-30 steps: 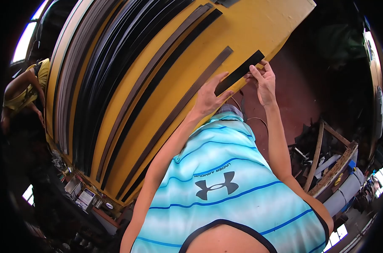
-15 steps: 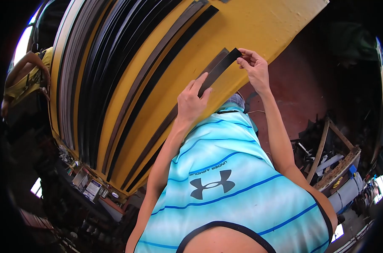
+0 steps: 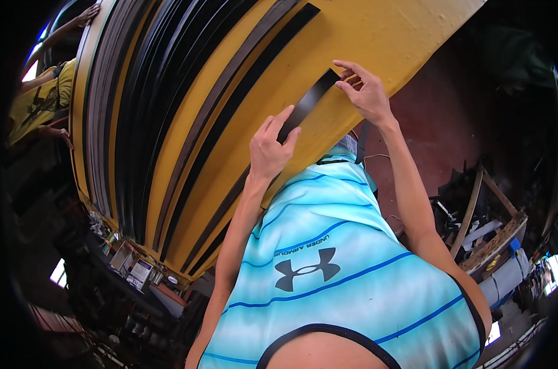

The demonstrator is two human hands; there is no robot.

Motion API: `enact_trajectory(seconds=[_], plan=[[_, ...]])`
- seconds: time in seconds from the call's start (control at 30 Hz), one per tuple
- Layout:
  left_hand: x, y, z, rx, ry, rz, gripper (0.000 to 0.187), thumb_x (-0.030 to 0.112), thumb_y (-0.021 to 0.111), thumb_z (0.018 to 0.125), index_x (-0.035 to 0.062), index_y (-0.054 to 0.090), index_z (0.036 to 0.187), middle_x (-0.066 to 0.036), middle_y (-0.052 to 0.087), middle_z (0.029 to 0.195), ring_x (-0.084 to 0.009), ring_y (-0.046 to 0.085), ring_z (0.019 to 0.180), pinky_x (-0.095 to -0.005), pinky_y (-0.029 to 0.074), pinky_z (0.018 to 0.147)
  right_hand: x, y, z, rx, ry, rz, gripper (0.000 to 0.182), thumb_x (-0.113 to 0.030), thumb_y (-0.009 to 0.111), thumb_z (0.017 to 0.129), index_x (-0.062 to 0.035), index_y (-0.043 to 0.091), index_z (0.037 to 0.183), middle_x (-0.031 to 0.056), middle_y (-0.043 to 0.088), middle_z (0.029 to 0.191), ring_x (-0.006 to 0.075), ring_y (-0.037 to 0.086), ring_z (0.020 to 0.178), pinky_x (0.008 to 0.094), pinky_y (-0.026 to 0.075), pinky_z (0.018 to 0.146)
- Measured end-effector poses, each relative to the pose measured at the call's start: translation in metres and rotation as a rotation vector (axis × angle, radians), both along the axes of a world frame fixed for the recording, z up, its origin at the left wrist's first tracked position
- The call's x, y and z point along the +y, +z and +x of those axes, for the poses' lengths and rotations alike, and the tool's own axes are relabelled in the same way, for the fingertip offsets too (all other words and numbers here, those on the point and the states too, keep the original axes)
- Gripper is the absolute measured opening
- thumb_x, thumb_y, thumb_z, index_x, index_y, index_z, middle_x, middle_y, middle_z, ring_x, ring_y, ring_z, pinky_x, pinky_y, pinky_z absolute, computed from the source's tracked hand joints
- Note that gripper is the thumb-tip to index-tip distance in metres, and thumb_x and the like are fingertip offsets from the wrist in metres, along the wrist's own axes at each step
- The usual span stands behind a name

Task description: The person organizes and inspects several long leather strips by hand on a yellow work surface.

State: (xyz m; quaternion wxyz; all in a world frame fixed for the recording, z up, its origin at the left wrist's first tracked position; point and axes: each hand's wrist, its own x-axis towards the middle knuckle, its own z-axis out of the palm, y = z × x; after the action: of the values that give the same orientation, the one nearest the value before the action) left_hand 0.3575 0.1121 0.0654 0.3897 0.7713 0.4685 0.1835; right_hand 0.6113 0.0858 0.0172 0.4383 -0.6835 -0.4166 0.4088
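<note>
A long, flat black strip [image 3: 311, 101] lies near the front edge of the yellow tabletop, its far end shining in the light. My left hand [image 3: 270, 146] straddles this strip, thumb on one edge and fingers on the other. Further down, beyond my left wrist, the lower part of a brown strip [image 3: 220, 212] shows. At the black strip's far end is my right hand [image 3: 366, 95], its thumb and forefinger parted around the corner. Another black strip [image 3: 248, 77] and a brown strip [image 3: 220, 80] run side by side further in on the table.
Many more black and brown strips [image 3: 159, 80] cover the far side of the yellow table [image 3: 377, 37]. A person in a yellow top [image 3: 42, 107] stands across it, hands at its edge. Cans and boxes [image 3: 137, 273] sit off the left end. A wooden frame [image 3: 469, 215] stands on the right.
The black strip now covers the brown one beneath it at the far end. My right fingers have opened from their pinch. The person opposite has moved their arms to the table edge.
</note>
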Motion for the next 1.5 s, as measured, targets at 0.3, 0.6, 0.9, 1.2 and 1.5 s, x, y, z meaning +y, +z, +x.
enact_trajectory(seconds=[0.3, 0.6, 0.9, 1.2, 1.5], plan=[[0.001, 0.0, 0.002, -0.012, -0.011, 0.0, 0.045, 0.008, 0.076, 0.083, 0.0052, 0.068, 0.127, -0.014, 0.065, 0.087, -0.0291, 0.063, 0.072, -0.0371, 0.051, 0.065, 0.021, -0.003, 0.033, -0.34, 0.426, -0.01, 0.042, -0.009, 0.074, 0.088, -0.0177, 0.068, 0.129, 0.0032, 0.067, 0.099, 0.0169, 0.063, 0.076, 0.0301, 0.054, 0.072], [0.003, 0.004, 0.005, 0.066, 0.005, -0.081, 0.045, 0.011, 0.077, 0.086, 0.0051, 0.067, 0.129, -0.015, 0.072, 0.101, -0.0269, 0.07, 0.091, -0.0341, 0.055, 0.081, 0.033, -0.003, 0.041, -0.554, 0.547, 0.095, 0.037, -0.015, 0.078, 0.084, -0.0153, 0.07, 0.12, 0.007, 0.061, 0.107, 0.0267, 0.066, 0.09, 0.0391, 0.054, 0.077], [0.004, 0.0, 0.008, 0.133, 0.012, -0.104, 0.044, 0.014, 0.076, 0.087, 0.0069, 0.068, 0.129, -0.014, 0.072, 0.102, -0.0264, 0.07, 0.092, -0.034, 0.055, 0.081, 0.033, -0.01, 0.044, -0.55, 0.56, 0.108, 0.036, -0.015, 0.076, 0.084, -0.0146, 0.07, 0.12, 0.007, 0.061, 0.104, 0.0275, 0.066, 0.089, 0.0393, 0.054, 0.077], [0.004, -0.004, 0.008, 0.125, 0.007, -0.076, 0.044, 0.015, 0.077, 0.087, 0.0071, 0.068, 0.129, -0.016, 0.073, 0.107, -0.028, 0.071, 0.096, -0.0346, 0.055, 0.085, 0.036, -0.012, 0.047, -0.525, 0.579, 0.088, 0.035, -0.015, 0.076, 0.085, -0.0145, 0.071, 0.12, 0.0067, 0.062, 0.103, 0.0265, 0.066, 0.089, 0.039, 0.054, 0.078], [0.002, -0.004, 0.007, 0.138, 0.005, -0.095, 0.045, 0.015, 0.077, 0.086, 0.0052, 0.068, 0.129, -0.017, 0.073, 0.114, -0.0298, 0.071, 0.102, -0.0351, 0.056, 0.089, 0.037, -0.013, 0.048, -0.494, 0.596, 0.088, 0.035, -0.01, 0.073, 0.087, -0.0145, 0.071, 0.121, 0.0057, 0.062, 0.102, 0.025, 0.065, 0.087, 0.038, 0.054, 0.078]])
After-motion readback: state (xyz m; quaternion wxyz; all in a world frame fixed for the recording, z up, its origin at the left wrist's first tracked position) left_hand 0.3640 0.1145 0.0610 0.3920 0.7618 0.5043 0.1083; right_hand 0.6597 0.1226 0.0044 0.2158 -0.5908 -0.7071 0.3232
